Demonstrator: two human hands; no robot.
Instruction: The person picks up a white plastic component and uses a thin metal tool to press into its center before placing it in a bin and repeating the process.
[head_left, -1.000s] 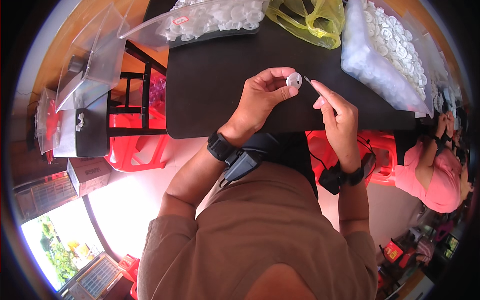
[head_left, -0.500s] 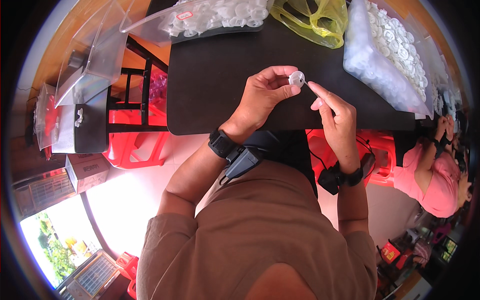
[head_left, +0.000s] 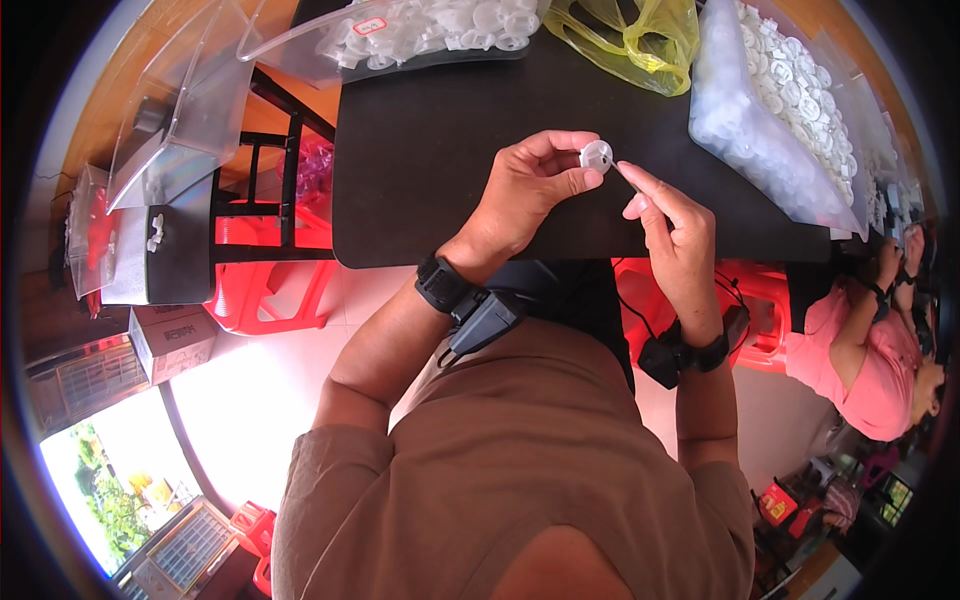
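Note:
Above the black table, my left hand pinches a small round white plastic part between thumb and fingers. Its face, with a small dark spot, is tilted toward my right side. My right hand is closed on a thin dark tool, most of it hidden by the fingers, so its kind cannot be told. The tool's tip meets or nearly meets the right side of the part. Straps with dark devices sit on both my wrists.
A clear bin of white plastic parts stands at the far left of the table. Beside it lies a yellow plastic bag. On the right is a large translucent bag full of round white parts. A person in pink works farther right.
My hands have hardly moved; the round part has shifted very slightly right and turned a little. The other person's hands on the right have moved slightly.

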